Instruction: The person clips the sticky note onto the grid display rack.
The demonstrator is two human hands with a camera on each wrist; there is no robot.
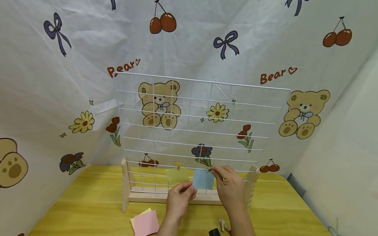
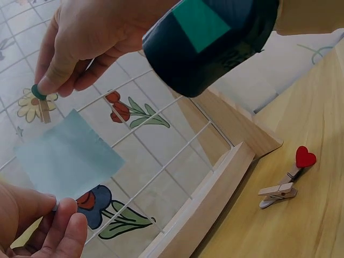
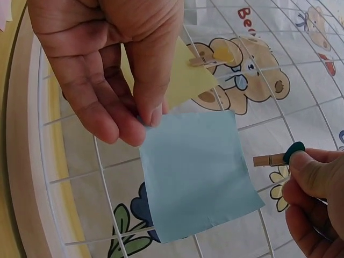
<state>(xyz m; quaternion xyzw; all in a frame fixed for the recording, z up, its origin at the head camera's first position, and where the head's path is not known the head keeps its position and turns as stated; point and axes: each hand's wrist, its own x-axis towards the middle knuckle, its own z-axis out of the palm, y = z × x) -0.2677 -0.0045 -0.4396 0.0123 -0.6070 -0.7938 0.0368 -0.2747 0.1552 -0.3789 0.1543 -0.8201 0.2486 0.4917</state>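
Note:
My left hand (image 1: 180, 198) pinches a light blue sticky note (image 1: 203, 179) by its lower left corner, against the white wire grid (image 1: 189, 132). Between thumb and finger, my right hand (image 1: 231, 185) holds a small wooden clothespin (image 3: 269, 160) with a dark green top. In the right wrist view the clothespin's tip points at the note's upper edge, a small gap apart. To the left of the blue note, a yellow sticky note (image 1: 177, 176) hangs from the grid under a clothespin with a yellow top (image 1: 178, 165).
Wooden feet (image 1: 125, 186) and a wooden base bar (image 1: 147, 197) carry the grid on the yellow table (image 1: 88, 203). Pink and yellow sticky notes (image 1: 146, 223) lie at the front left. Loose clothespins (image 2: 278, 192), one with a red heart (image 2: 306, 157), lie at the right. Patterned cloth hangs behind.

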